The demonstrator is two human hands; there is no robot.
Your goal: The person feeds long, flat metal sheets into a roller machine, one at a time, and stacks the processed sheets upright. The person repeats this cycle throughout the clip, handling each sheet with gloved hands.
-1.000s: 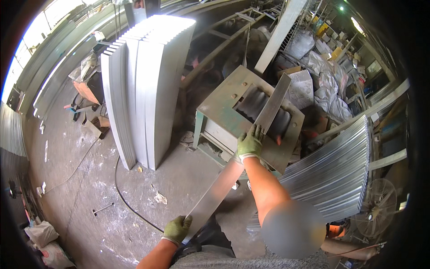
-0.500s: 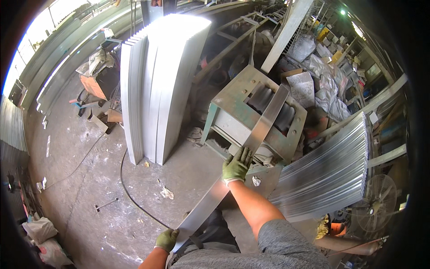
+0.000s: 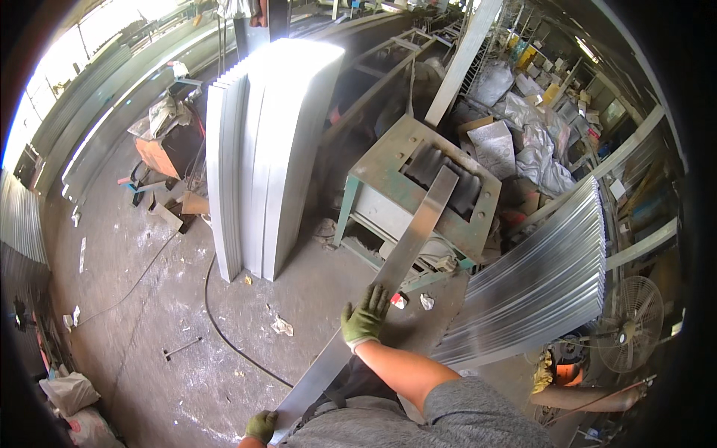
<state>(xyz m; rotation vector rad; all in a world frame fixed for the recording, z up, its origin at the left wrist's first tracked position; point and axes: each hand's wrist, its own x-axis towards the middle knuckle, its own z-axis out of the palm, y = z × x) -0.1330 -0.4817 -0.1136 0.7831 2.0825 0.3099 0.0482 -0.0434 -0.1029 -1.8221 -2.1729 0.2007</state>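
A long, flat metal strip [image 3: 409, 246] with a shiny face runs slantwise from my body to a machine with a worn green and bare-metal top [image 3: 382, 155]. Its far end lies over dark ribbed rollers [image 3: 466, 196] set in the machine's opening. My left hand [image 3: 261, 425], in a green glove, is closed around the strip's near end at the lower edge of the view. Further along, my right hand [image 3: 364, 319], also gloved in green, lies on top of the strip with its fingers stretched out flat.
Tall pale metal profiles [image 3: 280, 157] stand bundled left of the machine. On the right leans a stack of silvery strips [image 3: 534, 280], beside a round fan [image 3: 629, 325]. A black hose [image 3: 216, 326] curves over the floor. Cardboard and plastic bags [image 3: 534, 153] lie behind the machine.
The strip has come back toward me, its far end sliding nearer across the rollers. Both hands have moved nearer and to the left. The view has shifted slightly.
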